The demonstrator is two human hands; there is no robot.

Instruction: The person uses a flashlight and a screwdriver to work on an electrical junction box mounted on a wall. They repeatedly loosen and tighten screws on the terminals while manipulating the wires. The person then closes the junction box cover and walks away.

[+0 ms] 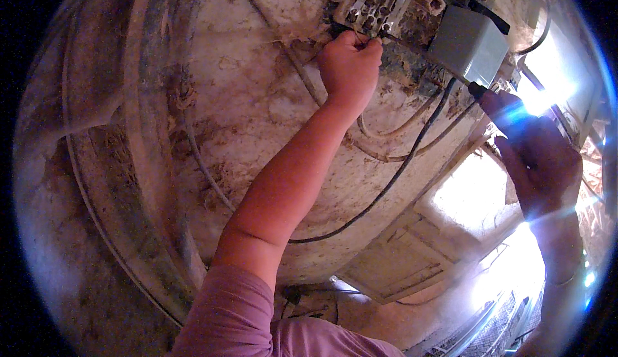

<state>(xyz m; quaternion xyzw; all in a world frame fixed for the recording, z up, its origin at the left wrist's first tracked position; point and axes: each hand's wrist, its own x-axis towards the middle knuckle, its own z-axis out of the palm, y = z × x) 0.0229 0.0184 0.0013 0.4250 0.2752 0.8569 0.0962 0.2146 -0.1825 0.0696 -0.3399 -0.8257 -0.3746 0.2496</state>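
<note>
My left hand (353, 67) is raised to the dirty wall, its fingertips pinched on a thin wire (362, 33). That wire is at the lower end of an open switch base with metal contacts (380, 6). Bent fingers partly hide where the wire meets the contacts. To the right, my right hand (537, 154) grips a screwdriver (477, 91) by its dark handle. Its thin shaft points up and left, near the lower edge of a grey box (468, 43) with a black part on top. Glare blurs the right fingers.
A black cable (412, 157) loops down from below the grey box. Old brown cables (386, 157) hang beside it, and a long cable (203, 167) runs down the wall at left. Below right are a wooden shutter (399, 257) and bright openings.
</note>
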